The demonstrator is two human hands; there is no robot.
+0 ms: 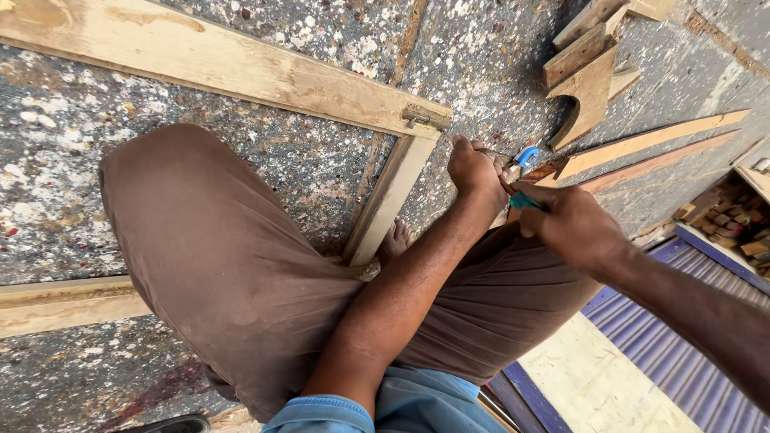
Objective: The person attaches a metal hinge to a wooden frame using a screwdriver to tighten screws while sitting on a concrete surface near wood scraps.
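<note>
I sit on a speckled concrete floor with my knee in brown trousers [216, 248] raised. My left hand [473, 170] is closed around a small object next to a blue-and-white item [527, 156] on the floor; what it grips is hidden. My right hand [571, 226] is closed on a teal-handled tool [523, 200] whose tip points toward my left hand. Both hands work just right of a wooden frame [241, 72], near its upright bar [391, 196] and a metal hinge [423, 117]. My bare foot [395, 238] rests by the bar.
Curved and straight wood offcuts [584, 76] lie at the upper right, with long thin strips [650, 143] beside them. A crate of small wood blocks [734, 216] stands at the right edge. Blue corrugated sheet [682, 353] and a pale board [597, 385] lie at the lower right.
</note>
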